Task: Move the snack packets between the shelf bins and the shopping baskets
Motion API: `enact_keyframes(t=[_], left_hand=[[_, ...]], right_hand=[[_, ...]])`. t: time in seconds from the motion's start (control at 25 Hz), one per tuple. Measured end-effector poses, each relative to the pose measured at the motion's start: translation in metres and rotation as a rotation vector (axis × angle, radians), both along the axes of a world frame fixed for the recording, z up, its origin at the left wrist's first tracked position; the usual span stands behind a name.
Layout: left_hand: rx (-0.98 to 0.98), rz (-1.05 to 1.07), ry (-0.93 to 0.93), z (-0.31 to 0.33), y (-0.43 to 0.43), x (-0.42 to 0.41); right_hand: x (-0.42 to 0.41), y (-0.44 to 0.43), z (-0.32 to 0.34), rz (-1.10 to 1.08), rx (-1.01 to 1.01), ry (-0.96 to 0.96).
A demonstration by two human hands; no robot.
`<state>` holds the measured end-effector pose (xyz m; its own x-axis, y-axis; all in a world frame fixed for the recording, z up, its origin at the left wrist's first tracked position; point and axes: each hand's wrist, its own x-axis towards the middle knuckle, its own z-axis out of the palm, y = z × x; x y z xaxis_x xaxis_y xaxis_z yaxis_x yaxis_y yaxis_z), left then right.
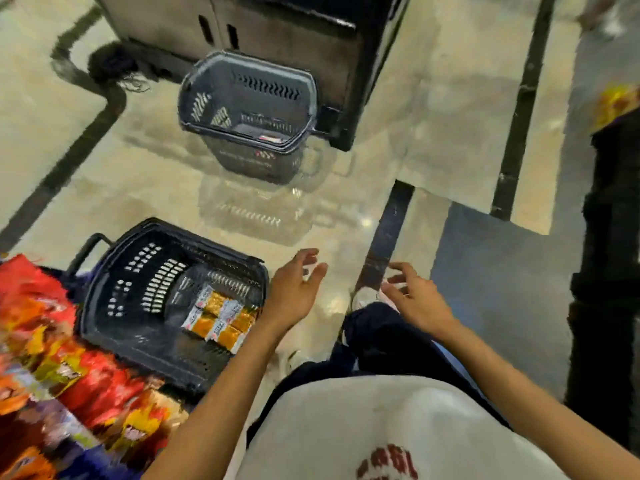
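Polished beige stone floor [433,109] with dark inlaid strips, seen from above and blurred in places. The person's left hand [294,289] hangs empty, fingers loosely spread and slightly curled, just beside the right rim of the near basket [114,327] and over bare floor. The right hand [415,299] is likewise slack and empty, fingers apart, held above a dark-trousered knee and a white shoe [363,296]. The two hands are near each other but not touching.

The near basket, black plastic with slotted walls, stands on the floor at lower left. In its right corner lie orange-and-white snack packets [218,317], packed side by side in rows. To the left of this basket, a heap of red, orange and yellow snack bags [69,375] fills the shelf edge; print unreadable.

The far basket [263,84], grey, stands well apart, up the frame, against a dark cabinet [311,46]. Its contents cannot be made out. A black shelf unit [609,271] borders the right edge, with a yellow packet [620,102] at its top.
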<state>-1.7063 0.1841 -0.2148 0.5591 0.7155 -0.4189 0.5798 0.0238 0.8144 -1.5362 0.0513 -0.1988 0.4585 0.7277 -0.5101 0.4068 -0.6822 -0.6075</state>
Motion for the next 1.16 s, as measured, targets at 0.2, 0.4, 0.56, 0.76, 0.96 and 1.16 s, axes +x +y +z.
enact_keyframes(t=[0.2,0.4,0.56,0.76,0.96,1.16], left_hand=[[0.024,-0.239,0.005,0.009,0.002,0.113],[-0.043,-0.31,0.033,0.008,-0.01,0.225],[-0.078,-0.273,0.064,0.005,-0.001,0.284],[-0.1,-0.263,0.103,-0.007,0.046,0.387],[-0.072,-0.47,0.052,-0.002,0.107,0.548],[-0.001,-0.797,0.031,0.027,0.141,0.722]], right_hand=[[0.066,-0.041,0.001,-0.282,-0.003,0.043],[0.17,-0.062,0.001,-0.455,0.002,0.06],[0.248,-0.05,0.008,-0.504,0.025,0.045],[0.363,-0.005,0.002,-0.609,0.078,0.085],[0.473,0.042,0.002,-0.736,0.116,0.079],[0.557,0.056,0.018,-0.933,0.111,0.067]])
